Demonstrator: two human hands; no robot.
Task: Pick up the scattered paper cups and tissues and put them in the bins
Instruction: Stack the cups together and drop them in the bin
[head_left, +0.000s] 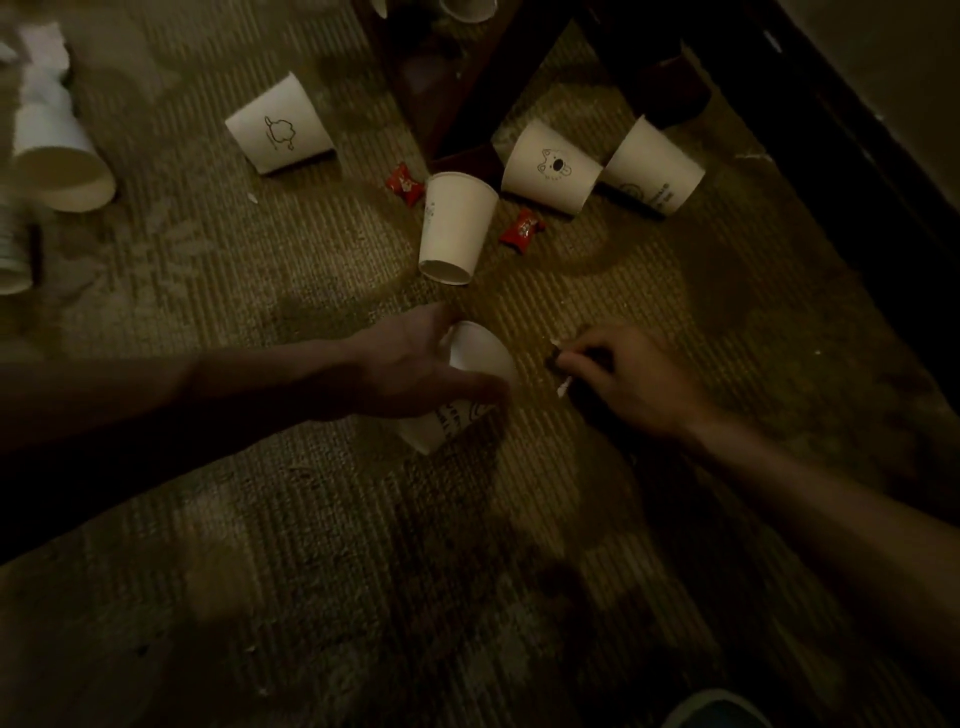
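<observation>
My left hand (415, 364) wraps around a white paper cup (480, 353) lying on the carpet at the centre. My right hand (623, 379) is beside it, its fingers pinched on a small dark scrap with a white bit (558, 364). Several more white cups lie beyond: one straight ahead (454, 228), one with a drawing at left (280, 127), two by the table leg (553, 169) (654, 169), and one at the far left (57, 156). A white tissue (41, 57) lies at top left.
Two red candy wrappers (405, 183) (522, 231) lie among the cups. A dark wooden table leg (467, 78) stands at the top centre, and dark furniture (831, 156) runs along the right. A stack of cups (13, 249) shows at the left edge.
</observation>
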